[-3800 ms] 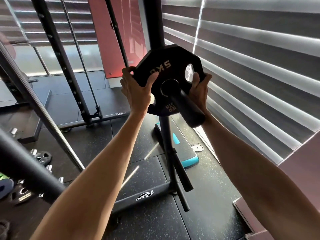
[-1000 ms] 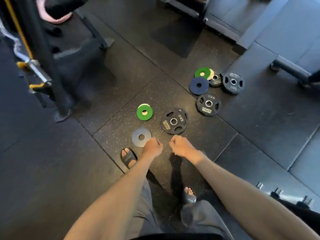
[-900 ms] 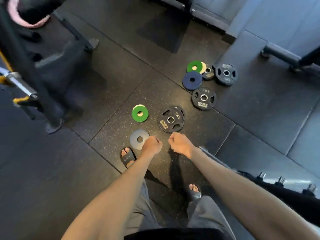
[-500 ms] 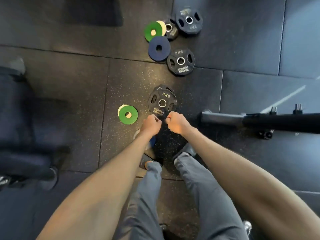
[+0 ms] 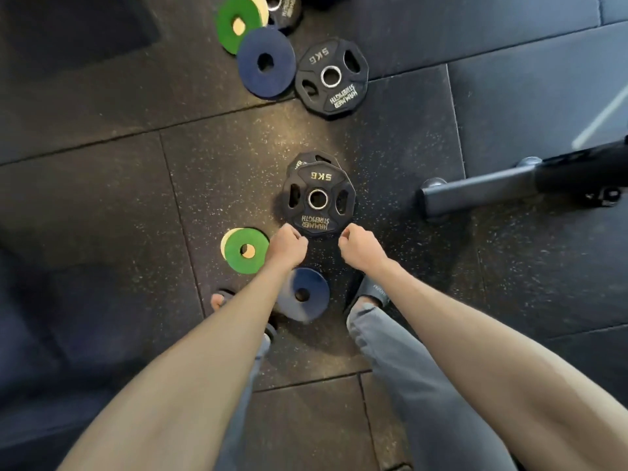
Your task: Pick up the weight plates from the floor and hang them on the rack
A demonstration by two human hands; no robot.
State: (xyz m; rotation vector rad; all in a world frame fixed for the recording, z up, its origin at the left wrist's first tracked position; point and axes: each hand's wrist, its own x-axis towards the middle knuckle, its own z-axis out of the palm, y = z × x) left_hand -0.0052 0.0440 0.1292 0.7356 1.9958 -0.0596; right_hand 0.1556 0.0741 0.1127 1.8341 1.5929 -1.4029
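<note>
A black 5 kg plate (image 5: 318,199) lies flat on the rubber floor, stacked on a second black plate (image 5: 307,159) that peeks out behind it. My left hand (image 5: 286,248) hovers at its near left edge with fingers curled and nothing in them. My right hand (image 5: 357,248) hovers at its near right edge, also curled and empty. Neither hand grips the plate. A green disc (image 5: 245,250) lies left of my left hand. A dark blue disc (image 5: 306,294) lies between my feet, partly under my left forearm.
Farther off lie another black 5 kg plate (image 5: 331,76), a dark blue disc (image 5: 266,62), a green disc (image 5: 235,23) and a black plate (image 5: 283,10) at the top edge. A black rack foot (image 5: 475,190) juts in from the right. My sandalled feet flank the blue disc.
I turned from the rack, where I held a 5 kg plate on its peg, to the floor. Over the last second my view and both curled hands closed in on the stacked black plates.
</note>
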